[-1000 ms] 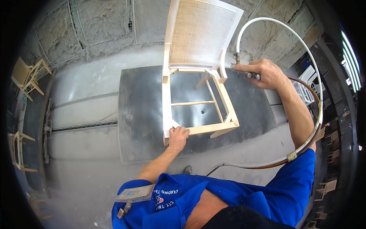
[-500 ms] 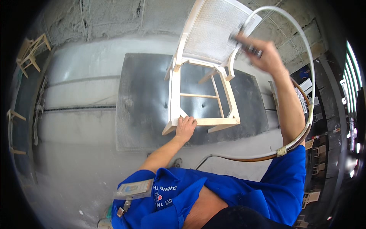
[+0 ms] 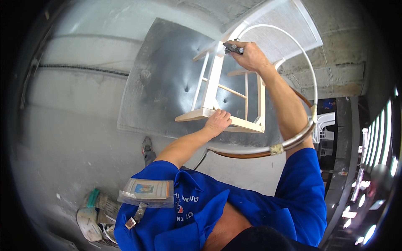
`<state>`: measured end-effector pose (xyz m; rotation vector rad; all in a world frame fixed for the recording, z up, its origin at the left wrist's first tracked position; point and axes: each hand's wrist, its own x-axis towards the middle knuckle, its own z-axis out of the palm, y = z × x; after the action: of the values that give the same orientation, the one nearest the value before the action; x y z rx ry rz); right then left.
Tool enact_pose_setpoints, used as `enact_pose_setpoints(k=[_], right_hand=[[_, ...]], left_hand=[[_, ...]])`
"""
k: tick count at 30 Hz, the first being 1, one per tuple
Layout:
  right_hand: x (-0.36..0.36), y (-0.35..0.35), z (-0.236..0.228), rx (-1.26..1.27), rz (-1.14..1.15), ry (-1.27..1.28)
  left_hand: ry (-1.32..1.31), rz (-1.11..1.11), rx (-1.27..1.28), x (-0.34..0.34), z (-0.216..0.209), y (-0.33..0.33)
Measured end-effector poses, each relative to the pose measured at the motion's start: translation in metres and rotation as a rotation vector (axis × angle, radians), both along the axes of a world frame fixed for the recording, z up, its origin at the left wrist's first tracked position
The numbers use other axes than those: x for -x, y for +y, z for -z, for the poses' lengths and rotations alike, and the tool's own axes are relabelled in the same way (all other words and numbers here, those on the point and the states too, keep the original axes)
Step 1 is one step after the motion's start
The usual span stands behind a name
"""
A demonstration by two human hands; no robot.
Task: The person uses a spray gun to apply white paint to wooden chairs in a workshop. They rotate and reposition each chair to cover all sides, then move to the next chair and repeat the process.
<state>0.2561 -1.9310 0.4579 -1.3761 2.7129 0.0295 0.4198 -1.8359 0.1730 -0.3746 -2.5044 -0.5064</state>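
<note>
A pale wooden chair frame [image 3: 214, 79] with an open seat leans over the dark sheet, its mesh-like back panel [image 3: 287, 31] toward the far right. My left hand [image 3: 218, 122] is closed on the chair's near rail. In my right hand [image 3: 253, 57] is a spray gun [image 3: 233, 48], held close to the side rail where it meets the back. A white hose [image 3: 309, 58] loops from the gun around the outside of my right forearm. It is taped to a brown hose [image 3: 247, 155] near my elbow. Whether spray is coming out I cannot tell.
Beneath the chair lies a dark dented sheet [image 3: 155, 83] on the grey-dusted floor [image 3: 79, 125]. A whitish container [image 3: 88, 224] with a green part stands at the lower left. White chairs [image 3: 324, 125] are at the right, and a block wall [image 3: 343, 71] rises behind.
The chair has turned, its back swinging to the right. My right hand has brought the spray gun left, from beside the back panel to the side rail. My left hand still holds the near rail.
</note>
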Motion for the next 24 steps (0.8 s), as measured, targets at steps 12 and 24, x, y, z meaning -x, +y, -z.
enact_pose_setpoints(k=[12,24], right_hand=[[0.032,-0.101,0.225,-0.237,-0.057,-0.183],[-0.165,0.254,0.055,1.239,0.949,0.08]], left_hand=[[0.017,-0.076,0.035,0.018,0.028,0.026],[-0.008,0.062,0.077,0.107,-0.079,-0.041]])
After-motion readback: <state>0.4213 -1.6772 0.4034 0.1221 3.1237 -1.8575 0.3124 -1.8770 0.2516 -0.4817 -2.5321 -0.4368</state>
